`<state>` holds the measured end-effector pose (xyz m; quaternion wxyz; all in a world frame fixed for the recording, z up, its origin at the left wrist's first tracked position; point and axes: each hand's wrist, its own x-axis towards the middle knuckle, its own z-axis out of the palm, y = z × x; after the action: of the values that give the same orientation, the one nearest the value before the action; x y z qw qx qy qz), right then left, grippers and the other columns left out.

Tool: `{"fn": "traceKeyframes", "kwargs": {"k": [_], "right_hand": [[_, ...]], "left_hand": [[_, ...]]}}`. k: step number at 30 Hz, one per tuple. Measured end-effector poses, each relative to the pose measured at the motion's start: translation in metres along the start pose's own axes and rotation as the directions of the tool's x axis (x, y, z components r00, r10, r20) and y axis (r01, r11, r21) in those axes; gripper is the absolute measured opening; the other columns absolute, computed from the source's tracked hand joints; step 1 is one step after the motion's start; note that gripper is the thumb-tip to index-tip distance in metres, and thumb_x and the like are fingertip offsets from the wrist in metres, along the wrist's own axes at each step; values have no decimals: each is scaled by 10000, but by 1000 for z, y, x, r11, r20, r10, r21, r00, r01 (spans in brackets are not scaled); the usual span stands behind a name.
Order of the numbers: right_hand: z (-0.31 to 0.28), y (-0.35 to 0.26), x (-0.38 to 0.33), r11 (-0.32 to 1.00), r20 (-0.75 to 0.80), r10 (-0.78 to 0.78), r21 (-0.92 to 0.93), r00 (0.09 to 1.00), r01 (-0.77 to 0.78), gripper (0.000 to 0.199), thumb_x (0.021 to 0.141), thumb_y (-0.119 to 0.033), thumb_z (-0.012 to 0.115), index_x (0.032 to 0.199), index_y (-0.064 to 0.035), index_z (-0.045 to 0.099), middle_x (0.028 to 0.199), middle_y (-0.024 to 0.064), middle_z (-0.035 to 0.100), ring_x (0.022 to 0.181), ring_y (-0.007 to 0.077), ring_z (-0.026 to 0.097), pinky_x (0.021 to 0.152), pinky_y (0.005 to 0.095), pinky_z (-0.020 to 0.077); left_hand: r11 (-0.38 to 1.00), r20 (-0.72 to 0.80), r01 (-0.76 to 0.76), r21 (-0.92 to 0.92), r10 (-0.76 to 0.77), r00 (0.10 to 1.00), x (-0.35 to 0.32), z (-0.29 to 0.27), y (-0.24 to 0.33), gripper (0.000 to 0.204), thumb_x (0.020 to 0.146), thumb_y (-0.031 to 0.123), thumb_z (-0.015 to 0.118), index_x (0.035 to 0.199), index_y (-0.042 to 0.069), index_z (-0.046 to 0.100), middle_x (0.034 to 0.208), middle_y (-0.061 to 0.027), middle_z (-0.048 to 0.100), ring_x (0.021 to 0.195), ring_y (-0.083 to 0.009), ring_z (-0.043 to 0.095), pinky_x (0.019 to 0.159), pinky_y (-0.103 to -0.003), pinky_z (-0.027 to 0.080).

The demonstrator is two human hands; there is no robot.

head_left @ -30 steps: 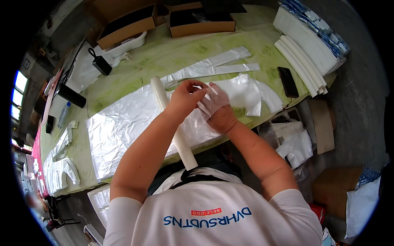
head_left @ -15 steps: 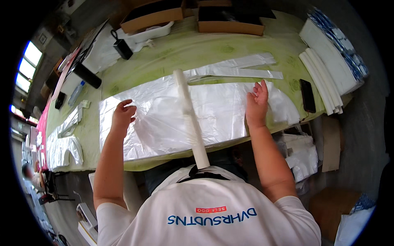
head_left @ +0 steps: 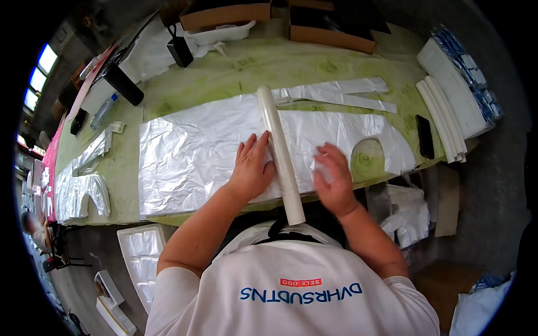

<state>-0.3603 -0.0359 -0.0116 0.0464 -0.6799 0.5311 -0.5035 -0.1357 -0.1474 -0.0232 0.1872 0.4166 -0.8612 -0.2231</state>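
A shiny, thin white plastic apron (head_left: 193, 159) lies spread on the table, with a rounded cutout at its right end and long strips at its far side. Across it, pointing away from me, rests a pale tube-shaped roll (head_left: 282, 151), its near end reaching over the table edge by my waist. My left hand (head_left: 252, 168) lies fairly flat on the plastic, fingers extended, fingertips against the roll's left side. To the right of the roll, my right hand (head_left: 334, 179) hovers over the plastic with fingers apart and slightly bent, holding nothing; it is a little blurred.
A black phone (head_left: 425, 137) and several white rolls (head_left: 440, 117) lie at the right, by a stack of folded plastic (head_left: 457, 84). At the left are another plastic piece (head_left: 84, 185), a bottle (head_left: 103, 112) and a black cylinder (head_left: 122, 84). Cardboard boxes (head_left: 333, 31) stand behind.
My left hand has moved right, from above the plastic's left part to the roll. My right hand has come left from the right end, where the rounded cutout now shows.
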Motion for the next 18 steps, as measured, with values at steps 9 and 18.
{"fn": "traceKeyframes", "kwargs": {"k": [9,18], "right_hand": [[32,-49,-22,980,275,-59,200,959,3,419,784,-64,747,1191,-68,648,1308,159,603,1290,432,508,1091,506,425],[27,-69,-1,992,380,-117,86,917,91,431,776,-107,760,1191,-68,651,1295,146,607,1210,410,532,1051,490,434]], "left_hand": [[985,-57,-10,172,20,998,5,-1,-5,709,916,185,587,1564,84,320,1575,-170,391,1517,-412,227,1226,-597,146],[953,-70,-296,60,300,951,7,-32,12,377,923,236,674,1272,96,659,1423,-106,554,1420,-373,412,1173,-614,256]]}}
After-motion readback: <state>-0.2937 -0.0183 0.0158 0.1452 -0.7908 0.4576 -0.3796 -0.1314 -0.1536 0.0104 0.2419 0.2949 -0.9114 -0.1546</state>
